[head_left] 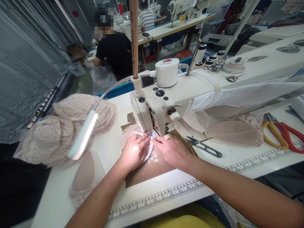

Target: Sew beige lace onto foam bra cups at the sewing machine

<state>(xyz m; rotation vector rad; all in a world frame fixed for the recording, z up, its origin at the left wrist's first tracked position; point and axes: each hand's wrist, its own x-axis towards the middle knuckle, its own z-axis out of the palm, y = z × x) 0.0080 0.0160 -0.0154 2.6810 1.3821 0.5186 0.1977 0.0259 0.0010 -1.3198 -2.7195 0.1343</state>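
A beige lace bra cup (127, 132) lies under the needle area of a white sewing machine (148, 109), with a pale edge showing between my hands. My left hand (135, 150) is closed on it from the left, fingertips together close to the presser foot. From the right, my right hand (174, 152) pinches the cup's edge; its thumb points at the needle area and some fingers are hidden. Beneath both hands a brown sheet (142, 175) covers the machine bed. Thread snips (205, 148) lie just right of my right hand.
Stacked lace cups (71, 126) fill the table's left side, below a lit lamp (83, 136). One loose cup (85, 172) lies near my left forearm. Scissors (282, 136) and more beige pieces (234, 131) are at right. A ruler strip (156, 201) runs along the front edge.
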